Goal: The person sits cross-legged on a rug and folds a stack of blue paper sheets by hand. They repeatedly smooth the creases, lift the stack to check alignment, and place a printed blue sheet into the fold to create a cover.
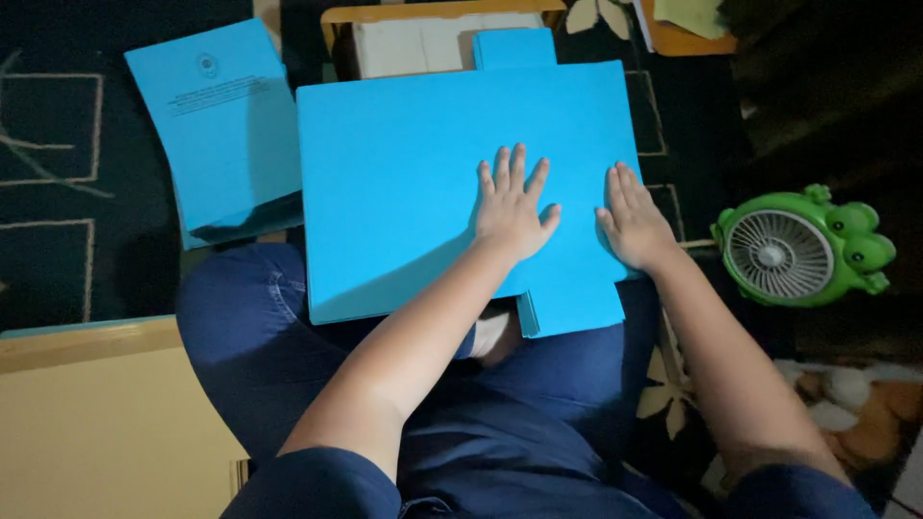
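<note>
Blue folder sheets (404, 183), stacked with tabs at top and bottom, lie on the person's lap over dark jeans. Left hand (510, 207) presses flat on the stack, fingers spread open; right hand (635, 226) rests flat at its right edge, fingers together and extended. Another printed blue folder (216, 125) lies to the left, a green frog-shaped fan (798, 245) to the right.

Both hands (510, 207) flat on folder stack (404, 183) across lap, fan (784, 250) rightward.
</note>
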